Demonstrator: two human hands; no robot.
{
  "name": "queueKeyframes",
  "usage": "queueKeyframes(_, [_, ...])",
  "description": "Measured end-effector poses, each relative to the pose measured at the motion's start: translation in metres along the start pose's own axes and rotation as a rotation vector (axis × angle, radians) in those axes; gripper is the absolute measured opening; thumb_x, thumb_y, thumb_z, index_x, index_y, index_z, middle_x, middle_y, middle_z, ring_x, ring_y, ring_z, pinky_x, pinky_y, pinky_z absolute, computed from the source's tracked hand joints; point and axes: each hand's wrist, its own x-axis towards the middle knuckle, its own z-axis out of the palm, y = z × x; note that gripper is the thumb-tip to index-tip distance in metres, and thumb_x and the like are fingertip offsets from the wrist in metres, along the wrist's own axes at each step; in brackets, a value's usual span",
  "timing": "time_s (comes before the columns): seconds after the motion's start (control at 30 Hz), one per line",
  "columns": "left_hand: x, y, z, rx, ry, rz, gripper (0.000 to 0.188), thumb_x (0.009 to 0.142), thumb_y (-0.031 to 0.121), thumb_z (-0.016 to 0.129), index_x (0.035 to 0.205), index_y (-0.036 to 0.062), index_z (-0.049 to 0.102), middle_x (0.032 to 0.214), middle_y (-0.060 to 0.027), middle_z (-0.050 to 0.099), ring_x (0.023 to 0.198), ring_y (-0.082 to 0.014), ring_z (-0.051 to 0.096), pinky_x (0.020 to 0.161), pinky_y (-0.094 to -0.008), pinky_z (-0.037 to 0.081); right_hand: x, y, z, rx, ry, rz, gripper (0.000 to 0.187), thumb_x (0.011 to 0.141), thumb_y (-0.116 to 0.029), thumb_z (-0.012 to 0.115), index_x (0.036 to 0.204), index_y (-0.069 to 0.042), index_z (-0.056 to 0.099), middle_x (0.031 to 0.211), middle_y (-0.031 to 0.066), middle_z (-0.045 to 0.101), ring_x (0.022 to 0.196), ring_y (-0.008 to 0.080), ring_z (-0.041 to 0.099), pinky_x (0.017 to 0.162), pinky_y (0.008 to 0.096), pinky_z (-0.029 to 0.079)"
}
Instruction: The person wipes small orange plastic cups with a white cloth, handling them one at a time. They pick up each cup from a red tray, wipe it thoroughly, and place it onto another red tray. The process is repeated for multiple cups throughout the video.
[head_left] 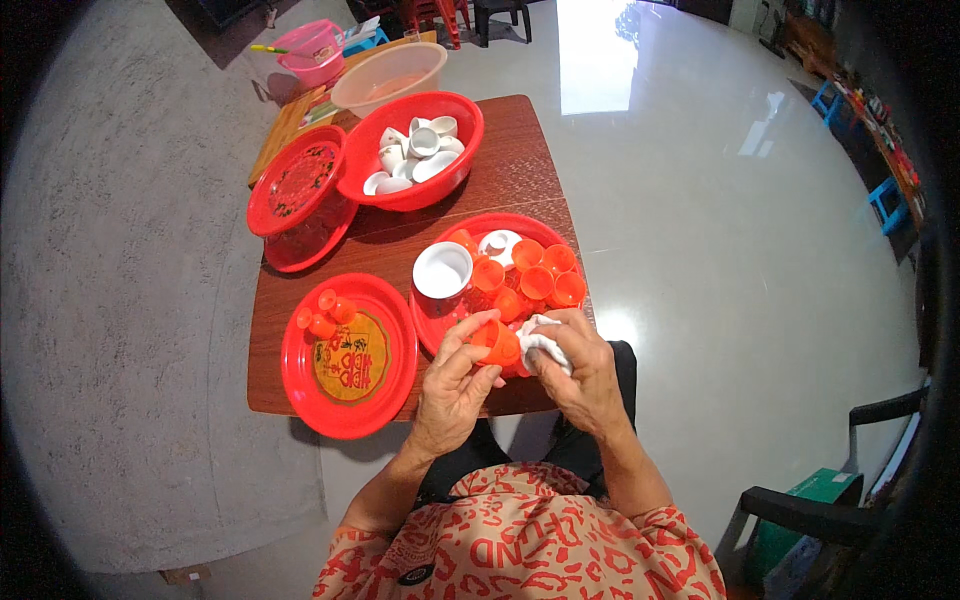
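As both forearms reach up from the lower edge of the head view and angle inward, a person's left hand curls partway closed around an orange cup, thumb below and fingers above. The right hand, its back turned upward and its fingers drawn together, pinches a bunched white cloth at the cup's right end. The two hands meet over the near rim of a red tray, where more orange cups stand beside a white bowl. To the left, a second red tray bears small orange cups; farther back on the brown table, a red basin holds white cups.
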Motion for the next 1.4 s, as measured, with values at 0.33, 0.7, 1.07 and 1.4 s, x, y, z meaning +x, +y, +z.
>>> queueKeyframes(0.33, [0.001, -0.002, -0.004, -0.055, -0.061, 0.018, 0.016, 0.091, -0.002, 0.053, 0.107, -0.0036, 0.054, 0.140, -0.0159, 0.038, 0.103, -0.0146, 0.055, 0.073, -0.0255, 0.055, 0.011, 0.009, -0.010, 0.080, -0.166, 0.029, 0.020, 0.080, -0.010, 0.063, 0.098, -0.001, 0.063, 0.092, 0.0148, 0.061, 0.081, 0.0295, 0.063, 0.069, 0.0357, 0.049])
queueKeyframes(0.7, [0.005, -0.016, -0.006, 0.067, -0.046, 0.084, 0.019, 0.095, 0.007, 0.053, 0.112, -0.0023, 0.056, 0.139, -0.0128, 0.037, 0.107, -0.0135, 0.053, 0.076, -0.0235, 0.051, 0.002, -0.015, -0.006, -0.133, 0.028, -0.337, 0.033, 0.069, -0.004, 0.071, 0.102, -0.005, 0.064, 0.102, 0.0137, 0.060, 0.090, 0.0306, 0.062, 0.074, 0.0377, 0.051])
queueKeyframes(1.07, [-0.004, -0.008, -0.006, -0.164, -0.103, -0.083, 0.015, 0.093, 0.005, 0.054, 0.106, -0.0004, 0.059, 0.138, -0.0155, 0.035, 0.089, -0.0128, 0.057, 0.073, -0.0266, 0.053, 0.005, 0.003, -0.004, 0.054, 0.348, 0.078, 0.036, 0.065, 0.001, 0.071, 0.100, -0.004, 0.063, 0.095, 0.0141, 0.064, 0.087, 0.0300, 0.065, 0.073, 0.0374, 0.052])
queueKeyframes(1.4, [-0.003, -0.006, 0.003, -0.167, -0.095, -0.111, 0.014, 0.091, 0.007, 0.059, 0.102, -0.0013, 0.059, 0.124, -0.0095, 0.038, 0.081, -0.0109, 0.057, 0.066, -0.0217, 0.054, 0.009, 0.002, -0.003, -0.057, 0.007, -0.406, 0.030, 0.069, -0.002, 0.069, 0.099, -0.006, 0.065, 0.095, 0.0098, 0.063, 0.085, 0.0267, 0.063, 0.073, 0.0372, 0.050])
